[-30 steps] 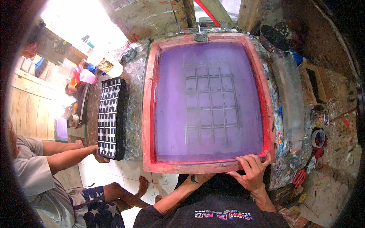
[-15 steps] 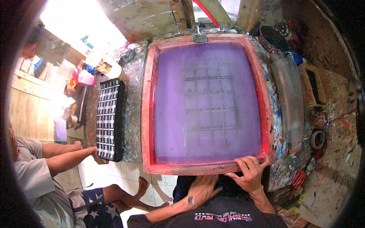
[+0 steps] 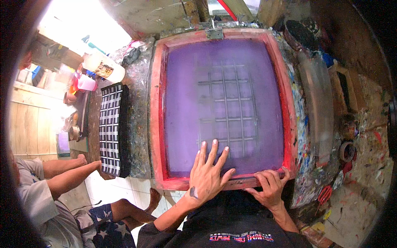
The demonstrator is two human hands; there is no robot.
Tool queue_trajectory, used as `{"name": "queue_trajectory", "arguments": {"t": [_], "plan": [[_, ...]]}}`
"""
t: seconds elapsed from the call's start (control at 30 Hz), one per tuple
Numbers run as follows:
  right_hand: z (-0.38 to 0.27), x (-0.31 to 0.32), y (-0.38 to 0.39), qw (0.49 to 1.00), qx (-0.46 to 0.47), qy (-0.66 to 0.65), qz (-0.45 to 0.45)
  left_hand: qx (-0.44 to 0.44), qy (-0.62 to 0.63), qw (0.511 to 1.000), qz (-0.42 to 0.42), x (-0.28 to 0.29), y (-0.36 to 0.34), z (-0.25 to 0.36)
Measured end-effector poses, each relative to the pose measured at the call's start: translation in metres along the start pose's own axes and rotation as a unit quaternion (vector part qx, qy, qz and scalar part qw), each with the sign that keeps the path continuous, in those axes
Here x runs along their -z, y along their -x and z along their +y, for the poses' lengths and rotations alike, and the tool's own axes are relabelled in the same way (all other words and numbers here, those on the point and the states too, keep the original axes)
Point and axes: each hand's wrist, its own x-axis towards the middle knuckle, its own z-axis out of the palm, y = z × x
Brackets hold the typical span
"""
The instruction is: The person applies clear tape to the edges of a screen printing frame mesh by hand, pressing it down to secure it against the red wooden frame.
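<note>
A screen-printing frame [image 3: 157, 103] of pinkish-red wood lies in front of me. Its purple mesh [image 3: 182, 107] carries a grid of crossing grey lines, a few of them faint. My left hand [image 3: 207, 173] reaches over the near rim, fingers spread and laid out over the lower part of the mesh, with nothing held. At the near right corner my right hand [image 3: 271, 186] is closed on the frame's edge, fingers over the top and thumb lower down. A metal clamp [image 3: 214, 33] sits at the middle of the far rim.
Left of the frame lies a stack of black-and-white checked cloth [image 3: 111, 130], touched by a seated co-worker's hand [image 3: 105, 170]. Beyond it stands a stained white bucket [image 3: 104, 67]. Red-handled scissors [image 3: 325, 193], a tape roll [image 3: 346, 151] and a dark tub [image 3: 301, 35] are at right.
My left hand has moved up from below the near rim and is now spread over the mesh. My right hand keeps its hold at the corner.
</note>
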Motion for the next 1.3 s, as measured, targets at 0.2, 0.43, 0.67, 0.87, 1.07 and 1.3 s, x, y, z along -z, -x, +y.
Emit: {"name": "queue_trajectory", "arguments": {"t": [0.2,0.43,0.67,0.87,1.07,1.3], "plan": [[-0.001,-0.002,0.000,1.000,-0.011,-0.015,-0.006,-0.005,-0.018,1.000,-0.019,0.005,0.003,0.000],[-0.003,0.001,-0.003,1.000,-0.012,-0.017,-0.021,0.002,-0.021,0.999,-0.026,0.005,0.000,0.001],[-0.004,0.000,-0.004,0.999,-0.013,-0.019,-0.022,-0.001,-0.026,0.999,-0.023,0.005,-0.002,0.000],[0.000,-0.003,-0.004,0.999,0.003,-0.028,-0.045,-0.009,-0.027,1.000,-0.006,0.005,-0.002,0.000],[-0.003,-0.007,-0.002,1.000,-0.017,0.001,-0.009,-0.032,-0.024,0.999,-0.018,0.018,-0.033,-0.005],[0.000,-0.006,-0.008,0.997,0.043,0.053,-0.028,-0.125,-0.031,0.991,0.033,-0.001,-0.097,-0.020]]}}
